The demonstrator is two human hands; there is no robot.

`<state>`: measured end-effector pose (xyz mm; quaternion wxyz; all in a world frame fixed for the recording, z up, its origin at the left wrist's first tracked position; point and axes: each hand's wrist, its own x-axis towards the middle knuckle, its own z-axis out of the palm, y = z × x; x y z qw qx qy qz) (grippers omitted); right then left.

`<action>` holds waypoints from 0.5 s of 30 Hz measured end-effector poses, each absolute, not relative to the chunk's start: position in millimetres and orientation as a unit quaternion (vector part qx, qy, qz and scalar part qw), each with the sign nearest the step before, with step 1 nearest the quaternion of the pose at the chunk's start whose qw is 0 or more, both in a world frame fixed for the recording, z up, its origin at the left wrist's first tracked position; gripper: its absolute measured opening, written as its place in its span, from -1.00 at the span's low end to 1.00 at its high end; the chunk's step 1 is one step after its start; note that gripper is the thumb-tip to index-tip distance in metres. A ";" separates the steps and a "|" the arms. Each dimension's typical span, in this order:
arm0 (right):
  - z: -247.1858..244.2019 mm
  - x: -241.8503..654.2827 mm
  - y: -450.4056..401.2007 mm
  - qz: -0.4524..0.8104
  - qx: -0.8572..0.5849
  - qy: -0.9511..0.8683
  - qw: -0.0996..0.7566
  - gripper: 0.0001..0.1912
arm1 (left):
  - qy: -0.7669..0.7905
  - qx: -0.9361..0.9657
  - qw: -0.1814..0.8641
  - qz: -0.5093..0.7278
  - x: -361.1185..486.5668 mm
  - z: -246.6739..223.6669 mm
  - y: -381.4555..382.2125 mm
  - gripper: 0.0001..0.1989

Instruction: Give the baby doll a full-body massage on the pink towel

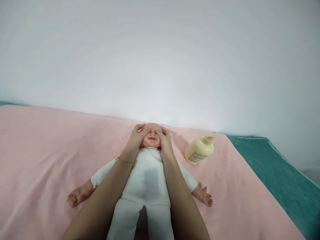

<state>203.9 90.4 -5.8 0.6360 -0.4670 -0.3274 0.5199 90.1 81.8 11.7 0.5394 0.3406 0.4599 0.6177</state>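
A baby doll [150, 166] with a white cloth body lies on its back, its head [153, 142] toward the wall. My left hand [135, 137] cups the left side of that head, thumb laid over the eye area. From the other side my right hand [165, 138] grips it the same way, its thumb near the other eye. Both thumbs cover the doll's eyes; its nose and mouth show between them. A gold chain bracelet [124, 162] circles my left wrist. The doll's arms spread outward beneath my forearms.
A pale yellow pump bottle [199, 150] rests tilted to the right of the doll's head. Pink cloth [62, 150] lies under everything, with a green padded surface [270, 170] beyond its right edge. A white wall [155, 60] rises behind.
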 end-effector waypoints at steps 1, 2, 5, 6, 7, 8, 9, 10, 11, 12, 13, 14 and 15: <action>-6.1 204.0 90.8 0.521 -0.472 -0.326 0.633 -0.48 | 0.459 0.343 0.538 0.618 90.0 11.8 81.6 -0.51; -6.4 203.9 91.3 0.520 -0.476 -0.325 0.631 -0.48 | 0.459 0.345 0.538 0.617 90.0 11.7 81.5 -0.52; -7.2 203.3 93.0 0.513 -0.474 -0.323 0.638 -0.54 | 0.454 0.349 0.535 0.622 90.1 9.8 82.9 -0.56; -7.6 203.2 93.8 0.511 -0.470 -0.322 0.644 -0.57 | 0.449 0.349 0.535 0.625 90.1 8.8 83.7 -0.57; -8.3 203.2 94.6 0.510 -0.464 -0.320 0.650 -0.60 | 0.442 0.349 0.536 0.629 90.0 7.8 84.5 -0.59; -9.3 203.4 95.5 0.509 -0.457 -0.320 0.655 -0.62 | 0.435 0.348 0.537 0.633 90.0 6.8 85.4 -0.61; -10.6 203.8 96.6 0.509 -0.451 -0.319 0.660 -0.64 | 0.430 0.347 0.542 0.634 89.9 5.9 86.2 -0.62; -12.0 204.3 97.7 0.509 -0.445 -0.319 0.664 -0.66 | 0.426 0.347 0.545 0.633 89.8 5.2 86.9 -0.64; -13.5 204.9 98.9 0.509 -0.440 -0.320 0.667 -0.68 | 0.425 0.345 0.546 0.634 89.7 4.7 87.6 -0.65; -15.0 205.6 100.2 0.509 -0.435 -0.320 0.670 -0.70 | 0.425 0.344 0.545 0.635 89.7 4.3 88.2 -0.66; -16.3 206.2 101.3 0.510 -0.431 -0.320 0.672 -0.72 | 0.426 0.342 0.543 0.638 89.6 4.1 88.7 -0.68; -17.3 206.8 102.4 0.512 -0.428 -0.318 0.673 -0.74 | 0.427 0.339 0.542 0.640 89.5 3.9 89.1 -0.69; -17.9 207.2 103.3 0.514 -0.427 -0.314 0.674 -0.76 | 0.428 0.336 0.541 0.641 89.3 3.7 89.5 -0.70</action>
